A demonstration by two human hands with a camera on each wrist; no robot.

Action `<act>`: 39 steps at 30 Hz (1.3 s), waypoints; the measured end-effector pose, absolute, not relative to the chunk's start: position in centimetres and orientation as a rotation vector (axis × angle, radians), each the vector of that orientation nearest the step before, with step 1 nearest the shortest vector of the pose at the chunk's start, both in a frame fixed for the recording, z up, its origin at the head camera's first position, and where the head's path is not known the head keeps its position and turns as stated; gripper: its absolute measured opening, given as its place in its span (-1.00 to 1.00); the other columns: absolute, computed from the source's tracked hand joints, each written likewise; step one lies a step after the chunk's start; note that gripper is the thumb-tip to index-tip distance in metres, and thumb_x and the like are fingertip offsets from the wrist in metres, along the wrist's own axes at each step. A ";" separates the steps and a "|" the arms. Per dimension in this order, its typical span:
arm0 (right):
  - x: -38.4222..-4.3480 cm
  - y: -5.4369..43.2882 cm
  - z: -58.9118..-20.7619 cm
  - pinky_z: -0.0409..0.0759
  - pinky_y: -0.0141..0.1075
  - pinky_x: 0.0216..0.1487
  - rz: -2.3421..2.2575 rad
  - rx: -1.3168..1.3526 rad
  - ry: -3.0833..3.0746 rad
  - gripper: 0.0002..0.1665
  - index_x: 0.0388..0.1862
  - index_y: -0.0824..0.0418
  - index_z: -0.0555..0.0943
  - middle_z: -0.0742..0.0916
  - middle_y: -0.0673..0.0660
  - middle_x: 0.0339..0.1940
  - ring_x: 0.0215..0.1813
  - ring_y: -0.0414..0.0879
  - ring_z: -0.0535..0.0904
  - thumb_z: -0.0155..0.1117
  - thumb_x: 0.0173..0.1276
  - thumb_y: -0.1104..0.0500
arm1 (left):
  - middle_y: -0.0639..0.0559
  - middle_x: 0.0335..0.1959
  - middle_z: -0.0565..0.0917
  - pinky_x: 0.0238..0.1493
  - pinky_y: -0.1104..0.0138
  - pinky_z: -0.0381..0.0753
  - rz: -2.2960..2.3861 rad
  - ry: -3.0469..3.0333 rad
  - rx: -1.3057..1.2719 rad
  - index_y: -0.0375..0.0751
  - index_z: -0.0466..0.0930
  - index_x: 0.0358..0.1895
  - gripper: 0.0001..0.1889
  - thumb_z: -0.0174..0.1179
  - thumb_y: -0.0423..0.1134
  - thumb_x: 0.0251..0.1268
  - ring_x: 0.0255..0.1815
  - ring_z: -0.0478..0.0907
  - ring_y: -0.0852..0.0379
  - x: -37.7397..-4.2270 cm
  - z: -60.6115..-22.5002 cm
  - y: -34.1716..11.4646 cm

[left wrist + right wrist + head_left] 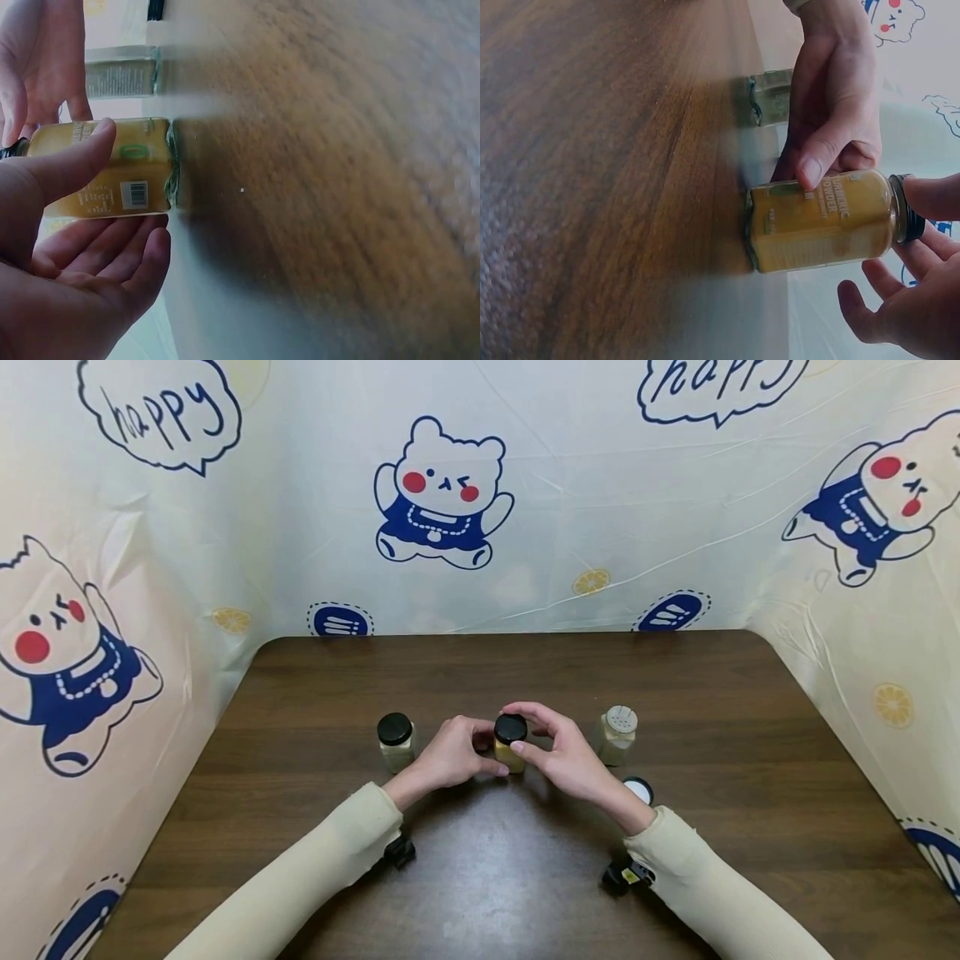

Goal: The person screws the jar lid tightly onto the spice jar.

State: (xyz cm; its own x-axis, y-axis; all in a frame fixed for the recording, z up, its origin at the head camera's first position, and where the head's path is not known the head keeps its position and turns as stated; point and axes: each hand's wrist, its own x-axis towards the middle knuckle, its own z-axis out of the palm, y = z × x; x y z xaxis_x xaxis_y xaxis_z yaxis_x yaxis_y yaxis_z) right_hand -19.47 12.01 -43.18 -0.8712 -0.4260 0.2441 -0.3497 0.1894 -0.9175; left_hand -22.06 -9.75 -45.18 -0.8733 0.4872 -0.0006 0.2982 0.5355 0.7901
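A glass spice jar of yellow turmeric powder (817,225) stands upright in the middle of the table, its black lid (510,727) on. My left hand (453,752) grips the jar's body from the left. In the left wrist view, the thumb (82,161) lies across the printed side, with the fingers around behind. From the right, my right hand (566,760) pinches the black lid between thumb and fingers. Its thumb (930,196) presses the lid's edge in the right wrist view, while its lower fingers hang loosely beside the jar.
To the left stands another jar (396,752) with a black lid. On the right is a jar (618,739) with its perforated shaker top bare. A loose lid (638,790), white inside, lies near the right wrist. Patterned cloth (562,527) hangs behind the brown table (480,877).
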 end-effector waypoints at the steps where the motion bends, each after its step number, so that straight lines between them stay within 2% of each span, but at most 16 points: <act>1: -19.5 12.0 -43.2 0.43 0.30 0.29 -1.800 -0.772 2.368 -0.49 0.37 0.26 0.57 0.69 0.16 0.29 0.33 0.08 0.57 0.35 0.46 0.41 | 0.09 -0.20 0.80 -0.08 0.23 0.70 1.258 2.549 0.660 -0.17 0.79 -0.01 -0.60 0.67 -0.29 0.06 -0.20 0.71 0.20 -22.1 -45.2 -9.8; 16: -19.5 12.0 -43.2 0.46 0.28 0.28 -1.796 -0.737 2.361 -0.50 0.37 0.24 0.57 0.68 0.14 0.31 0.30 0.12 0.58 0.33 0.48 0.41 | 0.12 -0.22 0.81 -0.07 0.22 0.72 1.266 2.585 0.605 -0.16 0.82 -0.04 -0.62 0.69 -0.26 0.04 -0.20 0.73 0.24 -21.9 -45.1 -9.5; 24: -19.2 11.9 -43.1 0.56 0.20 0.16 -1.787 -0.706 2.371 -0.49 0.38 0.22 0.57 0.67 0.14 0.33 0.20 0.27 0.61 0.32 0.48 0.41 | 0.11 -0.23 0.81 -0.08 0.22 0.71 1.262 2.595 0.586 -0.16 0.82 -0.05 -0.62 0.69 -0.27 0.03 -0.21 0.73 0.24 -21.7 -44.9 -9.4; 31: -19.1 12.0 -43.1 0.61 0.15 0.11 -1.803 -0.697 2.378 -0.47 0.38 0.21 0.57 0.67 0.14 0.34 0.14 0.25 0.66 0.35 0.47 0.40 | 0.10 -0.19 0.82 -0.04 0.21 0.72 1.271 2.584 0.577 -0.16 0.82 -0.02 -0.60 0.69 -0.26 0.03 -0.16 0.74 0.22 -21.6 -44.9 -9.5; 39: -18.4 12.5 -42.5 0.53 0.21 0.26 -1.785 -0.737 2.466 -0.34 0.41 0.24 0.54 0.66 0.12 0.34 0.42 0.05 0.51 0.48 0.36 0.41 | 0.12 -0.22 0.81 -0.06 0.22 0.72 1.261 2.591 0.594 -0.13 0.83 -0.06 -0.63 0.70 -0.27 0.01 -0.20 0.74 0.23 -21.7 -44.9 -9.5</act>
